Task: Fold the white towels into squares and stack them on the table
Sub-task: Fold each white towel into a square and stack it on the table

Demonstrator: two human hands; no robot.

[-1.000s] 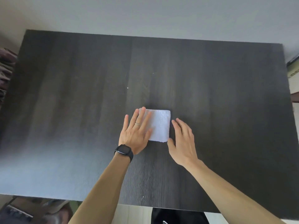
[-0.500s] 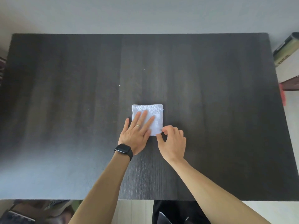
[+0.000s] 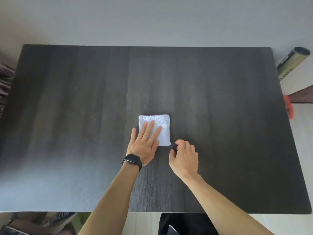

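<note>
One white towel [image 3: 162, 123], folded into a small square, lies flat near the middle of the dark wooden table [image 3: 67, 116]. My left hand [image 3: 144, 143] rests flat on the towel's near left part, fingers spread, with a ring and a black wrist watch. My right hand [image 3: 184, 156] hovers just right of the towel's near right corner, fingers loosely curled, holding nothing and apart from the cloth.
A rolled green tube [image 3: 293, 63] leans beyond the table's right edge, above a red object [image 3: 288, 107]. Dark fabric items [image 3: 5, 82] sit off the left edge. Printed packaging [image 3: 57, 217] lies below the near edge.
My right hand has let go of the towel's near right corner and drawn back toward me. The left hand stays pressed on the towel. The camera view has shifted.
</note>
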